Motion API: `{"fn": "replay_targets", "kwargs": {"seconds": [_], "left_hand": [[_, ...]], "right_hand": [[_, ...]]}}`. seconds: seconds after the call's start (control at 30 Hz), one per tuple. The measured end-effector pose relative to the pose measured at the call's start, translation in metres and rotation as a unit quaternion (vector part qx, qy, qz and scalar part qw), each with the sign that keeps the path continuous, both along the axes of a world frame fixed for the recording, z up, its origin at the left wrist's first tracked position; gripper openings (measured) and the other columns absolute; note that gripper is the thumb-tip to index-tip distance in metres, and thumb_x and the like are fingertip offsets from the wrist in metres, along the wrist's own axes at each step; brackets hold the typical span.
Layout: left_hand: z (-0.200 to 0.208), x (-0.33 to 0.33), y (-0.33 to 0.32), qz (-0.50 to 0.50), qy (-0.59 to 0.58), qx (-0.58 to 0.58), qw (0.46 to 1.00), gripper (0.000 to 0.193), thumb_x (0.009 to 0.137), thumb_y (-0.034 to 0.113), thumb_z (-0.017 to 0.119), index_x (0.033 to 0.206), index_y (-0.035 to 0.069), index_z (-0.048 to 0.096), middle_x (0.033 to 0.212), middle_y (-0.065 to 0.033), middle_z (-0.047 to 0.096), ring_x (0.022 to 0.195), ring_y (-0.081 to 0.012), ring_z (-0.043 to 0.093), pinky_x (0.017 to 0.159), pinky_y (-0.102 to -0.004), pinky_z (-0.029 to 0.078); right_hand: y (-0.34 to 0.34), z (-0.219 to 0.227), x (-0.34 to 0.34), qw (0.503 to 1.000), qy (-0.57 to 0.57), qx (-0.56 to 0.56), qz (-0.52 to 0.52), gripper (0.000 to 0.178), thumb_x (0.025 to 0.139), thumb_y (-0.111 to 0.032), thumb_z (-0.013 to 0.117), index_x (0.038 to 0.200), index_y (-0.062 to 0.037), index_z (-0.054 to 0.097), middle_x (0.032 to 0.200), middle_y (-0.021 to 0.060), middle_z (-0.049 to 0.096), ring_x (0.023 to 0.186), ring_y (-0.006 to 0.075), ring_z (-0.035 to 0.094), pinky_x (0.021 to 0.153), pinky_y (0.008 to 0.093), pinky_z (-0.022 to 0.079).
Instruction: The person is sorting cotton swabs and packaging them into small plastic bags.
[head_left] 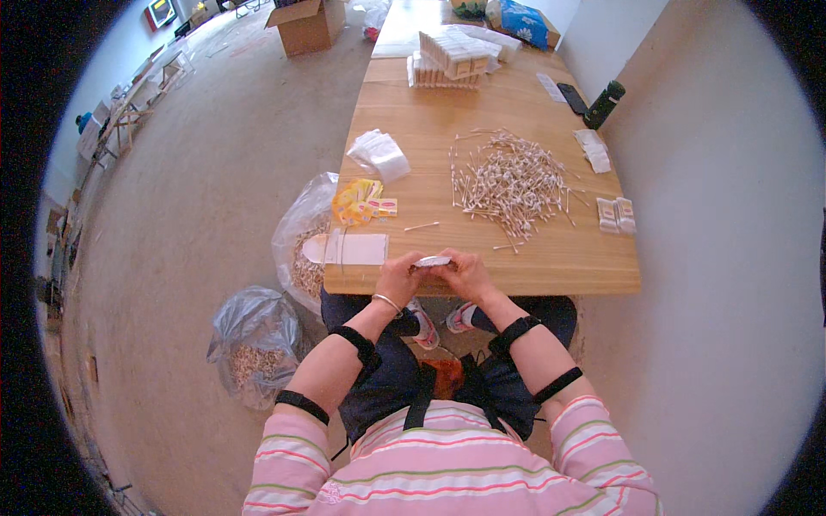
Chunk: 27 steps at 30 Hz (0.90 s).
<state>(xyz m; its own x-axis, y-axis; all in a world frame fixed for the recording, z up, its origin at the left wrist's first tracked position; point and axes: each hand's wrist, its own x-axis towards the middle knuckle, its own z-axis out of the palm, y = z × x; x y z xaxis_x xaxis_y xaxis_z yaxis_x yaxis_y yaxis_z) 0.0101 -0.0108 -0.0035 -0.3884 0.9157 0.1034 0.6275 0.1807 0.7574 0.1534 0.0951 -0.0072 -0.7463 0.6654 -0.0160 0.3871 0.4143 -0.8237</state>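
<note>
pinching a small clear packet (432, 261) between them, left hand (398, 277) and right hand (465, 272) meet at the tabletop's (551, 258) near edge; its long axis runs left-right, swabs (509, 181) piled beyond, nearer the right.

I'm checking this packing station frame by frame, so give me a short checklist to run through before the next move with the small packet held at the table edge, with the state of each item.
1. Both hands on the packet: ok. The left hand and right hand pinch the small clear packet between them.
2. Packet sealed or filled: cannot tell, too small.
3. Swab supply within reach: ok. The pile of cotton swabs lies on the wooden table ahead of the hands.
4. Stray swabs: not ok. One loose swab lies apart from the pile.
5. Empty sleeves on hand: ok. A stack of clear bags sits at the left.
</note>
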Motion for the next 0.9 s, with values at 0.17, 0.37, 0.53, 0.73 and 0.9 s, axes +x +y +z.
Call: {"fn": "replay_targets", "kwargs": {"seconds": [0.17, 0.37, 0.53, 0.73, 0.9], "left_hand": [[0.001, -0.001, 0.004, -0.01, -0.047, -0.046, 0.998, 0.027, 0.078, 0.012, 0.065, 0.104, 0.007, 0.062, 0.091, -0.0162, 0.066, 0.086, -0.0285, 0.064, 0.075, -0.0355, 0.05], [-0.004, -0.004, 0.001, -0.028, -0.238, 0.129, 0.962, 0.025, 0.081, 0.009, 0.065, 0.105, 0.003, 0.063, 0.088, -0.0096, 0.068, 0.082, -0.0164, 0.065, 0.074, -0.0307, 0.051], [0.01, -0.011, -0.003, -0.033, -0.185, 0.037, 0.982, 0.02, 0.082, 0.01, 0.065, 0.099, 0.002, 0.065, 0.084, -0.0078, 0.068, 0.078, -0.0132, 0.063, 0.071, -0.0273, 0.05], [0.02, -0.004, -0.003, -0.028, -0.168, 0.038, 0.985, 0.019, 0.082, 0.01, 0.064, 0.098, 0.001, 0.065, 0.083, -0.0079, 0.068, 0.078, -0.0118, 0.062, 0.071, -0.0259, 0.049], [0.008, -0.005, -0.001, -0.033, -0.179, 0.114, 0.977, 0.019, 0.081, 0.012, 0.065, 0.099, 0.006, 0.067, 0.088, -0.0083, 0.068, 0.08, -0.0138, 0.062, 0.07, -0.0277, 0.05]], "right_hand": [[0.005, -0.005, 0.004, 0.999, 0.047, 0.012, 0.007, 0.018, 0.079, -0.015, 0.068, 0.095, -0.0067, 0.066, 0.087, 0.0086, 0.069, 0.082, 0.0138, 0.065, 0.071, 0.0298, 0.051], [-0.002, 0.01, 0.004, 0.994, 0.104, -0.025, 0.006, 0.028, 0.081, -0.013, 0.066, 0.108, -0.0037, 0.063, 0.094, 0.0095, 0.069, 0.092, 0.0161, 0.064, 0.081, 0.0294, 0.05], [0.001, 0.017, 0.007, 0.995, 0.092, -0.022, 0.024, 0.027, 0.083, -0.012, 0.064, 0.108, -0.0034, 0.064, 0.102, 0.0123, 0.067, 0.093, 0.0175, 0.064, 0.083, 0.0286, 0.049], [0.001, 0.023, 0.01, 0.993, 0.099, 0.059, 0.03, 0.022, 0.083, -0.016, 0.061, 0.103, -0.0081, 0.067, 0.096, 0.0138, 0.067, 0.089, 0.0272, 0.065, 0.076, 0.0342, 0.05], [0.0, 0.025, 0.006, 0.979, 0.168, 0.115, 0.022, 0.02, 0.083, -0.017, 0.062, 0.1, -0.0083, 0.067, 0.094, 0.0135, 0.067, 0.087, 0.0285, 0.065, 0.074, 0.0352, 0.051]]}}
